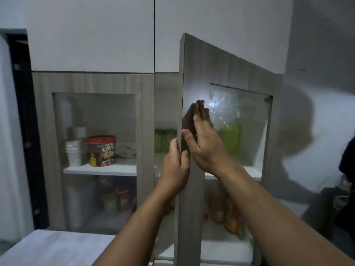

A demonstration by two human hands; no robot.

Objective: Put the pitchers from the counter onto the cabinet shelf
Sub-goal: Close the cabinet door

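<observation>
Right cabinet door (pixel 194 77) swung partway open, edge facing camera. Left hand (pixel 175 166) clamped on door edge, fingers wrapped around it. Right hand (pixel 204 143) flat against door face, fingers straight, gripping nothing. Green pitchers (pixel 230 139) sit on shelf (pixel 253 172) behind glass. Counter (pixel 57 246) bottom left. Paper cups (pixel 74 152), cereal tub (pixel 101 150) behind left door.

Right cabinet door (pixel 226 73) swung open toward camera, wood-grain frame, glass pane. Left hand (pixel 175 167) grips door's free edge, fingers wrapped round it. Right hand (pixel 206 139) flat against door's front face, fingers spread upward, thumb at edge. Green pitchers (pixel 230 139) blurred behind glass on upper shelf (pixel 99 168). Left compartment: stacked paper cups (pixel 74 152), red-lidded cereal tub (pixel 102 150). Pale counter (pixel 53 248) lower left.
</observation>
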